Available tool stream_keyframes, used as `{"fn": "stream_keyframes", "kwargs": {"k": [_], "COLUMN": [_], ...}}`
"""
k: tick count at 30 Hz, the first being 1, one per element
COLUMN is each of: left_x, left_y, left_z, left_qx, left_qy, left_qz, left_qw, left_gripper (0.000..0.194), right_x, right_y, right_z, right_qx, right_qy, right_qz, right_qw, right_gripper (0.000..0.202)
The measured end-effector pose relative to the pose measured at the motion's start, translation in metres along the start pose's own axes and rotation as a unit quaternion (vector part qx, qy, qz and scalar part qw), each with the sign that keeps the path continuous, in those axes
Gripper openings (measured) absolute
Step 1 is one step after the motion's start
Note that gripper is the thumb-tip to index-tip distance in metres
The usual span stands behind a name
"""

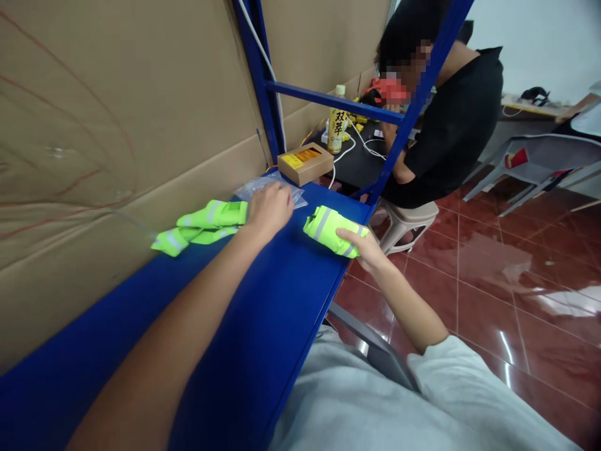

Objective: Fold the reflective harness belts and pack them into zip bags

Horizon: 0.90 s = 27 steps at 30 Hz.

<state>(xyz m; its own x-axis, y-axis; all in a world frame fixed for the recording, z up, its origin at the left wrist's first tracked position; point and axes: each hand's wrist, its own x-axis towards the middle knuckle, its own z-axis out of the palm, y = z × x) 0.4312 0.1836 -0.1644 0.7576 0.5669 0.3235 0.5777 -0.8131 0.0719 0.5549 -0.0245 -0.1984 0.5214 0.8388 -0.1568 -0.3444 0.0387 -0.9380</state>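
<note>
Right hand (pixel 364 249) has its grip closed around a folded yellow-green vest (pixel 328 230) with grey stripes, resting at the near edge of the blue surface (pixel 263 326). Left hand (pixel 268 208) lies palm-down further in from that vest, fingers curled over the end of a second vest (pixel 201 227) and touching a clear plastic bag (pixel 275 186); how tight its grip is, cannot tell. Beyond the bag sit a small cardboard box (pixel 305 163) and a bottle (pixel 336 128), near a seated person (pixel 446 125).

A single head-worn camera looks forward and down along the blue desk (pixel 263 326), tilted. It sits close above the wearer's forearms, with the red floor (pixel 493 263) to its right
</note>
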Motion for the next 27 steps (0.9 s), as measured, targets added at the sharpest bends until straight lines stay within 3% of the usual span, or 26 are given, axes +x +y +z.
{"fn": "stream_keyframes", "kwargs": {"k": [3,8,11,15,21,24,27], "left_x": [-0.002,-0.008,-0.03,-0.073,-0.107,-0.118,-0.135], "left_y": [-0.003,-0.008,-0.001,0.012,0.015,0.023,0.04], "left_z": [0.005,0.01,0.008,0.0,-0.012,-0.015,-0.017], "left_qx": [-0.08,-0.198,-0.29,-0.387,-0.395,-0.322,-0.192], "left_qy": [0.006,0.003,0.01,0.039,0.145,0.197,0.223], "left_qz": [-0.041,-0.108,-0.117,-0.132,-0.143,-0.085,0.052], "left_qw": [0.996,0.974,0.95,0.912,0.896,0.922,0.954], "left_gripper": [0.031,0.013,0.008,0.014,0.015,0.014,0.012], "right_x": [0.004,0.01,0.013,0.014,0.0,-0.005,-0.006], "right_y": [0.0,0.003,0.003,0.004,0.008,0.01,0.014], "right_z": [0.007,0.019,0.021,0.021,0.033,0.041,0.044], "right_qx": [0.009,0.011,0.003,-0.013,0.005,-0.003,0.043], "right_qy": [0.0,0.025,0.038,0.02,-0.069,-0.07,-0.075], "right_qz": [-0.014,-0.033,-0.022,0.0,0.085,0.072,0.089], "right_qw": [1.0,0.999,0.999,1.0,0.994,0.995,0.992], "right_gripper": [0.052,0.052,0.048,0.043,0.05,0.042,0.043]}}
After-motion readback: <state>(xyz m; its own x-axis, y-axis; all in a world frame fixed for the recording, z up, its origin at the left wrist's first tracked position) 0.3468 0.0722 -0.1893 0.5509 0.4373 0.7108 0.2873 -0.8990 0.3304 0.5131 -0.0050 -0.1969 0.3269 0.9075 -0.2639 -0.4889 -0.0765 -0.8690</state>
